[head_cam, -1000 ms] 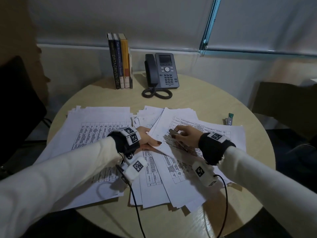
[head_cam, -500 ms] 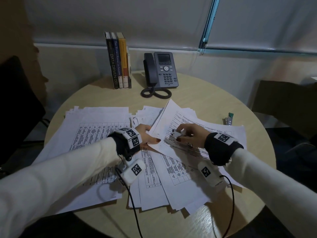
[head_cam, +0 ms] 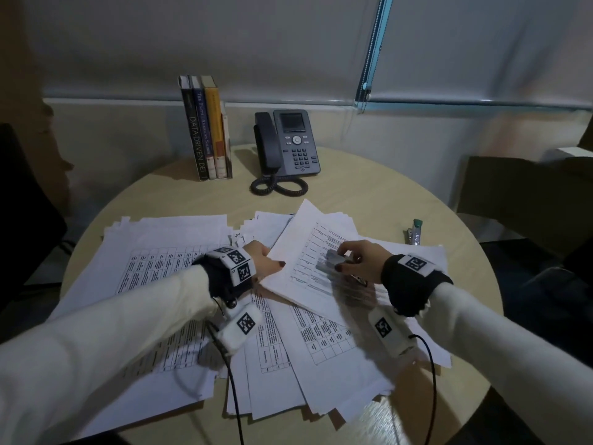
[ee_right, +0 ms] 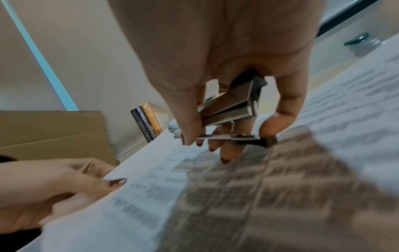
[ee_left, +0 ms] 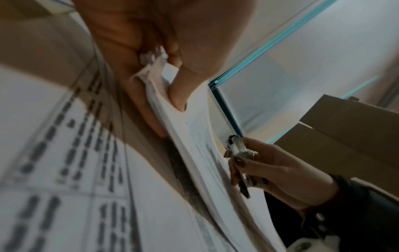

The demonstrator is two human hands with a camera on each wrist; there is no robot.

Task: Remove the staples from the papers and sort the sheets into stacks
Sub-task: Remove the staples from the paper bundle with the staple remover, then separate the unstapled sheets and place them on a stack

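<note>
On the round pale wood surface (head_cam: 369, 194), nearer me than the dark grey desk phone (head_cam: 290, 144), my left hand (head_cam: 261, 263) pinches the left edge of a stapled white printed packet (head_cam: 308, 252), thumb on top, fingers under, lifting that edge off the pile. Left wrist view shows the same pinch (ee_left: 172, 71) on the packet's corner (ee_left: 194, 136), sheets bent around the thumb. My right hand (head_cam: 361, 261) hovers over the packet's middle, right of the left hand, fingers curled round a small silver metal staple remover (head_cam: 337, 261); right wrist view shows its metal jaws (ee_right: 233, 109) slightly apart just above the page (ee_right: 194, 196). Loose white printed sheets (head_cam: 154, 277) lie spread left of the packet, more sheets (head_cam: 305, 364) fanned under it toward me. Left of the phone stand four upright books (head_cam: 207, 130). Right of the packet, near the surface's edge, lies a small clear stapler with a green tip (head_cam: 414, 232).
</note>
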